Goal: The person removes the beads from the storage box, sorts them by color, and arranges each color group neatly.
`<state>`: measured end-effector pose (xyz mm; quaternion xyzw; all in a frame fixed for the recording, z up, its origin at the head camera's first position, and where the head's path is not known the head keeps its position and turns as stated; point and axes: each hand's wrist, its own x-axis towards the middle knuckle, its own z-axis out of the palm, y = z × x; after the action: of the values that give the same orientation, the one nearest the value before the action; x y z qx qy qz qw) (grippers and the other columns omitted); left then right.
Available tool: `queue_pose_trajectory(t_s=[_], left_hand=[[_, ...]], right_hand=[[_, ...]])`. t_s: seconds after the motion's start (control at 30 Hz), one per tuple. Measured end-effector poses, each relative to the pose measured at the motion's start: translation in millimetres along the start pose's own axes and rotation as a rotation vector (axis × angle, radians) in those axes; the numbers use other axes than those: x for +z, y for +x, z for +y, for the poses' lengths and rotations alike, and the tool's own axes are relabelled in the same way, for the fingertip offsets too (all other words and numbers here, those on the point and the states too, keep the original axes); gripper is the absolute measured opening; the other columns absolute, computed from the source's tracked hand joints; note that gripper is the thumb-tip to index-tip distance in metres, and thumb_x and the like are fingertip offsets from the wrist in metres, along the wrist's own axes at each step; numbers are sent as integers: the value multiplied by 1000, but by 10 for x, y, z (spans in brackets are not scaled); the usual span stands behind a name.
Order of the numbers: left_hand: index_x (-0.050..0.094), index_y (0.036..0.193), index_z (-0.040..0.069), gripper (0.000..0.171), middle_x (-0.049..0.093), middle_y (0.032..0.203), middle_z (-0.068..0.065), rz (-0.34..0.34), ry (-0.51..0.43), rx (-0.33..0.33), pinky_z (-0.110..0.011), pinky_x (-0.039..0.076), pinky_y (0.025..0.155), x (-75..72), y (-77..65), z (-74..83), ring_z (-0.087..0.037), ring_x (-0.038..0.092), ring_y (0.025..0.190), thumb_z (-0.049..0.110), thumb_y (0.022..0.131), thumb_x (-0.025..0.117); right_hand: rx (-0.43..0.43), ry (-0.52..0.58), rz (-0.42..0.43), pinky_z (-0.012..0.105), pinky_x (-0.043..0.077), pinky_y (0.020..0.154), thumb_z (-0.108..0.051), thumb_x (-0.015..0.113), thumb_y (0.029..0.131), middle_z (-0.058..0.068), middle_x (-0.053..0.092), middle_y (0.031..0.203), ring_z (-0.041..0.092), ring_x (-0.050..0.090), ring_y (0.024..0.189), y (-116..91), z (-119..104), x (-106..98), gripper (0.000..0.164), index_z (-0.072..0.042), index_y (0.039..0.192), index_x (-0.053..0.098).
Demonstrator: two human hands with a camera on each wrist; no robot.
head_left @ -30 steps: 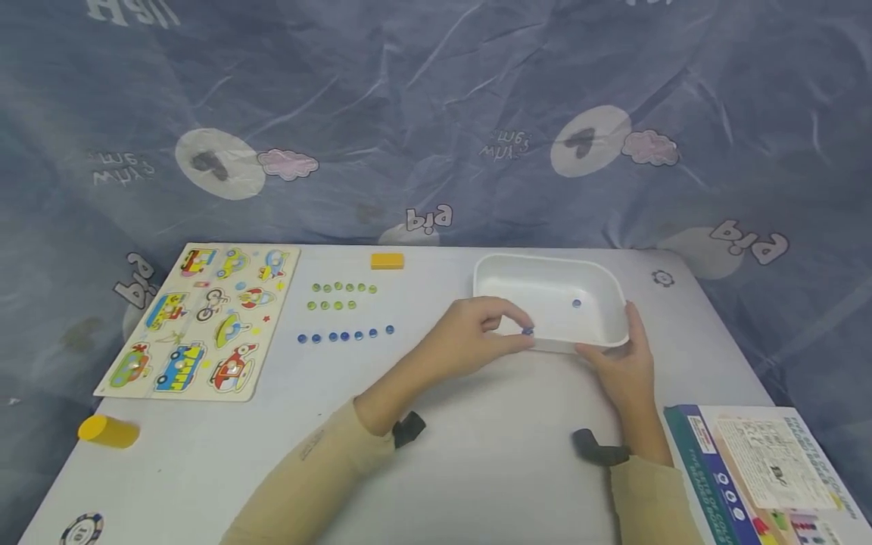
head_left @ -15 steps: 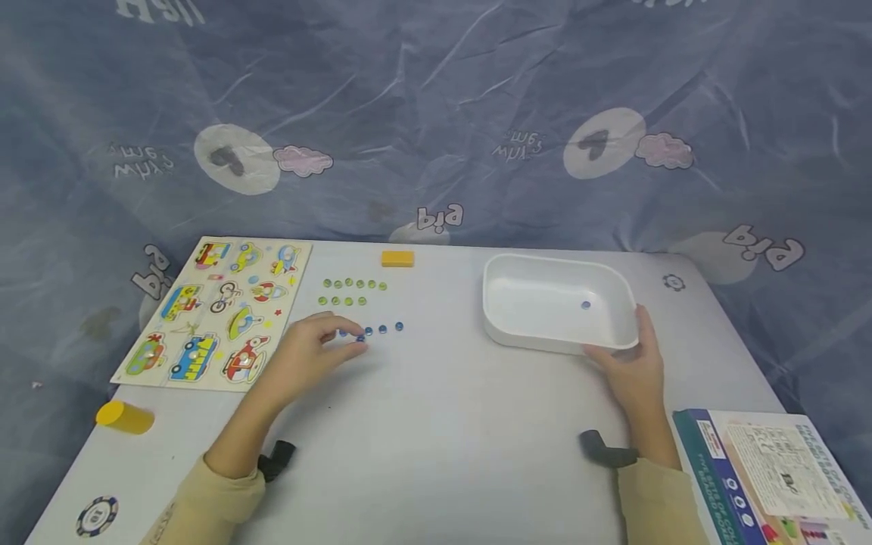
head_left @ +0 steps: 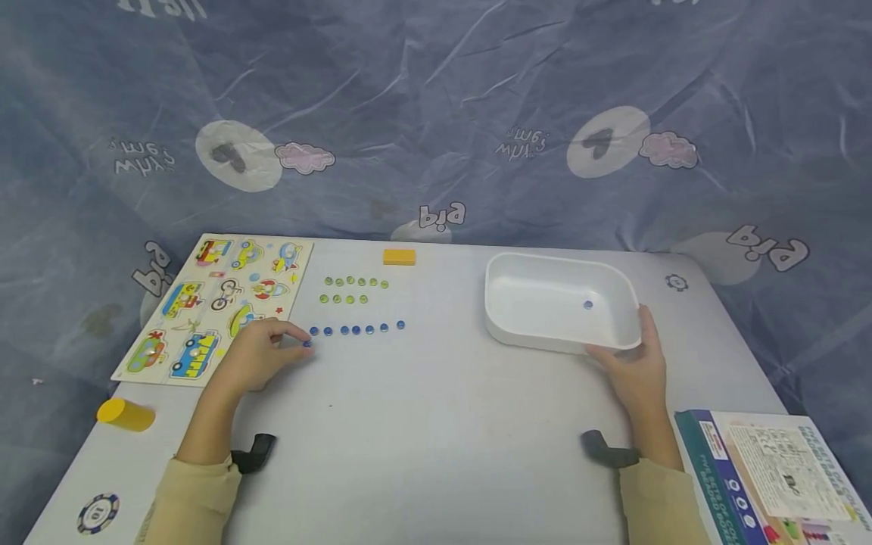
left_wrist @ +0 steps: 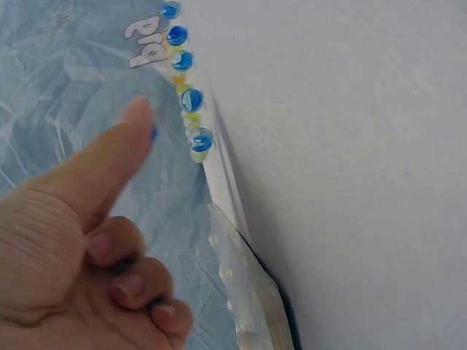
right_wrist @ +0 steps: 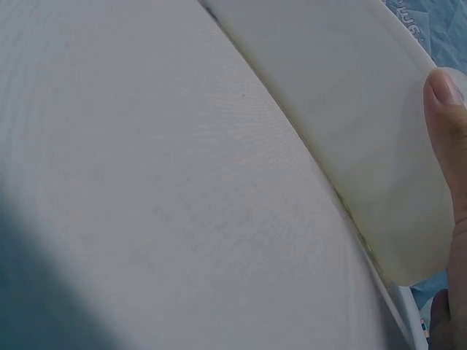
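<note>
My left hand (head_left: 262, 354) pinches a small blue marble (head_left: 307, 344) between thumb and forefinger, low over the white table. It is at the left end of a row of blue marbles (head_left: 356, 330). In the left wrist view only a speck of the pinched marble (left_wrist: 154, 134) shows past the thumb; the other fingers are curled. Behind the row lie two rows of green marbles (head_left: 350, 299). My right hand (head_left: 635, 375) grips the near right corner of a white tray (head_left: 531, 340), its thumb on the front wall. One blue marble (head_left: 588, 305) lies inside the tray.
A wooden picture puzzle board (head_left: 211, 318) lies at left, partly behind my left hand. Nearer are a yellow cylinder (head_left: 126, 415) and a poker chip (head_left: 98, 514). A yellow block (head_left: 399, 257) sits at the back, a boxed set (head_left: 770, 469) at front right.
My left hand has moved from the tray's front left, leftward across the table to the blue row's left end, carrying a blue marble. My right hand stays on the tray.
</note>
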<state>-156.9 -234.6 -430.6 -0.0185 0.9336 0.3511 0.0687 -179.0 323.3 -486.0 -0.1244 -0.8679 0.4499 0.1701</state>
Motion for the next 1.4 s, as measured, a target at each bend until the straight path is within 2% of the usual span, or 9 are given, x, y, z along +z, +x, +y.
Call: queue_pose_trajectory(t_s=[0.13, 0.4, 0.67, 1.0, 1.23, 1.4], left_hand=[[73, 97, 19, 21, 55, 132, -16, -10, 22, -14, -53, 44, 90, 28, 43, -61, -40, 50, 120, 31, 80, 74], [73, 94, 20, 21, 58, 126, -17, -14, 82, -37, -43, 44, 80, 82, 68, -115, -30, 52, 105, 32, 77, 77], [72, 97, 18, 22, 62, 117, -15, 1, 117, -48, -40, 43, 75, 100, 55, -98, -28, 53, 97, 28, 78, 76], [70, 101, 20, 25, 60, 121, -15, -5, 131, -82, -40, 43, 75, 112, 44, -74, -28, 52, 98, 29, 79, 76], [70, 101, 20, 26, 62, 114, -13, -7, 129, -77, -34, 41, 69, 122, 46, -82, -26, 51, 92, 28, 78, 77], [70, 103, 20, 28, 61, 121, -13, 23, 135, -27, -41, 44, 76, 92, 15, -2, -28, 53, 99, 29, 78, 77]], right_hand=[[-5, -7, 3, 42, 7, 120, -39, 83, 68, -24, 15, 153, 8, 12, 147, 6, 17, 4, 107, -42, 149, 12], [-2, -13, 1, 42, 6, 120, -40, 83, 68, -26, 14, 153, 7, 11, 147, 6, 28, 7, 107, -44, 148, 11], [-7, -19, -6, 44, 8, 120, -41, 83, 69, -22, 15, 154, 10, 12, 147, 14, 20, -1, 107, -43, 148, 11], [11, -22, -9, 45, 8, 120, -42, 83, 68, -21, 14, 155, 11, 12, 147, 2, 6, -9, 108, -44, 148, 10], [26, -19, -20, 47, 7, 119, -42, 82, 69, -18, 13, 156, 14, 9, 148, -12, 8, -15, 107, -45, 147, 8], [21, -17, -21, 48, 7, 119, -42, 82, 69, -19, 12, 156, 14, 8, 148, -12, 3, -20, 108, -44, 148, 8]])
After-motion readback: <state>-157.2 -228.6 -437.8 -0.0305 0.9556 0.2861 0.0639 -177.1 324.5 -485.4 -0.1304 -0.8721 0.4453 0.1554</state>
